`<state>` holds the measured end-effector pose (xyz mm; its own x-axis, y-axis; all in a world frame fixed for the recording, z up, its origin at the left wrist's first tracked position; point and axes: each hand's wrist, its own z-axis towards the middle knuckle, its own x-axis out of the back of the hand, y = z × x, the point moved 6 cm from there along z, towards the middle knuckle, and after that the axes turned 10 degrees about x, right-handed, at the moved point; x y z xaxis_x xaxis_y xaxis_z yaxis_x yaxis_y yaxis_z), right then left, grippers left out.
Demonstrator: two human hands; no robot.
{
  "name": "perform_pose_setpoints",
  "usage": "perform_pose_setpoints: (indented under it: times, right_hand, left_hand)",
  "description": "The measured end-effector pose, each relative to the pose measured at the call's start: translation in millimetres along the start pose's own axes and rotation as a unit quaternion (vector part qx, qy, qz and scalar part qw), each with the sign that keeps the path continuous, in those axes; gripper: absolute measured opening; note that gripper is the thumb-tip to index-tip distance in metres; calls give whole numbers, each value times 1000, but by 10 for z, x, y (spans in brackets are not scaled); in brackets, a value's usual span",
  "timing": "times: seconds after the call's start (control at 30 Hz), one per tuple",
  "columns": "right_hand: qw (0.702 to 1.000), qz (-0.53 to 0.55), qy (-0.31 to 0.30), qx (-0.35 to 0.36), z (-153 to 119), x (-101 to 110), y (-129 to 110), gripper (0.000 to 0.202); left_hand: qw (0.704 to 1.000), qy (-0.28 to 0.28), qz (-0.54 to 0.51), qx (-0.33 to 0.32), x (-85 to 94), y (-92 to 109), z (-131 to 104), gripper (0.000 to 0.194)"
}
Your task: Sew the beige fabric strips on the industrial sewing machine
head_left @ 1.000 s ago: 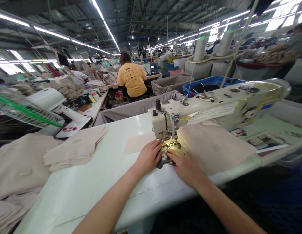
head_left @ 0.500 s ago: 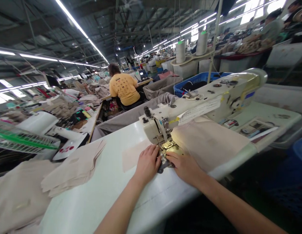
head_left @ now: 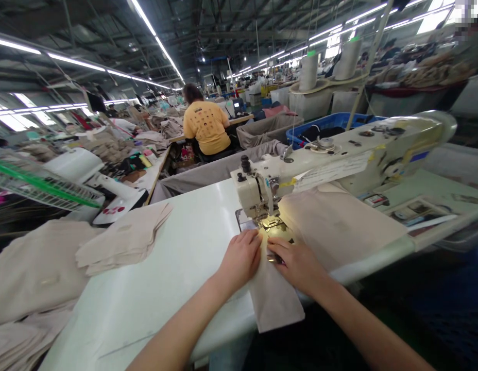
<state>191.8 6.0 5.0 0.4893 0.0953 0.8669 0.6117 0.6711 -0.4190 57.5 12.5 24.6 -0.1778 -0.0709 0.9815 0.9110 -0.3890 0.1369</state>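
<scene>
A beige fabric piece (head_left: 276, 301) runs from under the needle area toward me, its near end hanging over the table's front edge. My left hand (head_left: 241, 260) presses its bunched fingertips on the fabric's left edge, just in front of the presser foot. On the right edge, my right hand (head_left: 299, 263) pinches the cloth with curled fingers. A small shiny metal part (head_left: 275, 257) shows by the right fingers; its kind is unclear. The sewing machine (head_left: 249, 190) stands right behind both hands, its lamp lighting the brass-coloured plate (head_left: 273, 222).
A larger beige panel (head_left: 347, 221) lies right of the needle. Stacked beige pieces (head_left: 123, 237) rest at the table's left, beside a heap of cloth (head_left: 34, 263). A white fan-like device (head_left: 82, 167) stands behind them. A person in a yellow shirt (head_left: 206, 126) sits ahead.
The small fabric piece has moved from the left of the needle to under my hands, now extending toward me. Both hands remain by the needle, and the camera view has shifted.
</scene>
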Motion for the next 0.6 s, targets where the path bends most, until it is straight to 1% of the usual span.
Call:
perform_pose_setpoints:
  times: [0.13, 0.3, 0.47, 0.6]
  right_hand:
    - [1000, -16, -21, -4, -40, -7, -26, 27]
    - [1000, -9, -9, -3, -49, -14, -30, 31]
    - [1000, -23, -16, -11, 23, -24, 0, 30]
    - [1000, -26, -16, -7, 35, -35, 10, 33]
  left_hand:
    - [1000, -7, 8, -6, -14, 38, -35, 27]
    - [1000, 3, 19, -15, -1, 29, -37, 30]
    - [999, 13, 26, -14, -5, -19, 22, 31]
    - [999, 15, 30, -14, -8, -17, 31, 31]
